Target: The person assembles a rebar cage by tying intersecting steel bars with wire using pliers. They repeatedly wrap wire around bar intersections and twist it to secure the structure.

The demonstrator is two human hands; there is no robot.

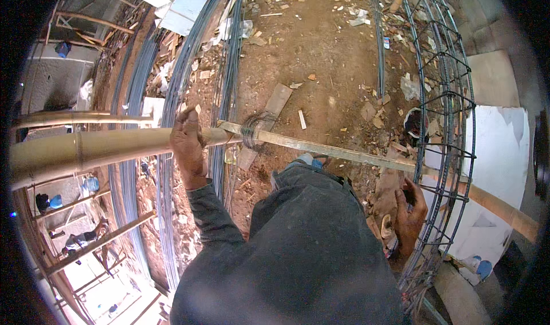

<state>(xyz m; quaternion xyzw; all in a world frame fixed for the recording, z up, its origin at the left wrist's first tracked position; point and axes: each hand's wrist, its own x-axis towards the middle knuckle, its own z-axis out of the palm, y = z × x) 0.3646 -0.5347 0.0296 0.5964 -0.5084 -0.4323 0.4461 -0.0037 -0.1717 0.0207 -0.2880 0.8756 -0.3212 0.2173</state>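
Note:
My left hand (189, 142) lies across a thick bamboo pole (109, 146) at the left, its fingers closed over the pole's far side. My right hand (410, 213) hangs beside the tied rebar cage (444, 147), with half-curled fingers and a gap between thumb and fingers. I see nothing held in it. A narrow wooden strip (338, 152) runs from the bamboo's end across to the cage, in front of my body. Near the strip's left end hangs a coil of thin dark wire (250, 131).
Bundles of long steel bars (229, 67) lie along the left. Scraps litter the dirt floor (321, 44). Right of the cage stands a white panel (495, 164), with another bamboo pole (504, 207) passing in front. A flat board (279, 100) lies beyond the wire coil.

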